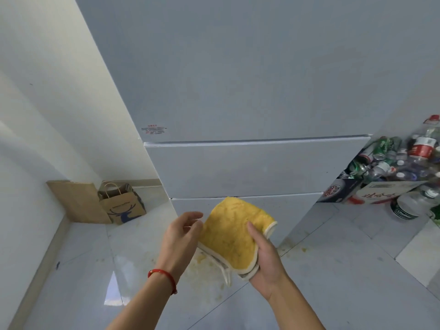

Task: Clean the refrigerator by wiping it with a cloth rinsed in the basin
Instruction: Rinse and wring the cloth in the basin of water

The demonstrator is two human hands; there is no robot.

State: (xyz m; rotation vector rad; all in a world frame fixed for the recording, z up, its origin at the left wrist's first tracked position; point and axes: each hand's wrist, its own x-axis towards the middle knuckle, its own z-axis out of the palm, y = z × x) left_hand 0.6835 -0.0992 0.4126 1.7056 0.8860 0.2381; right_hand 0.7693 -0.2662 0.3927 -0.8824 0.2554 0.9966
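Right hand (264, 256) grips a folded yellow cloth (233, 234) before the refrigerator (250, 91); left hand (181, 236), fingers loosely curled, touches the cloth's edge.

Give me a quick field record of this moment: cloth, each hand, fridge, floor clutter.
cloth: yellow cloth, folded, held in front of the refrigerator, not touching it
right hand: right hand grips the cloth's lower right edge
left hand: left hand at the cloth's left edge, fingers loosely curled
floor left: paper bag
floor right: box of bottles and cans
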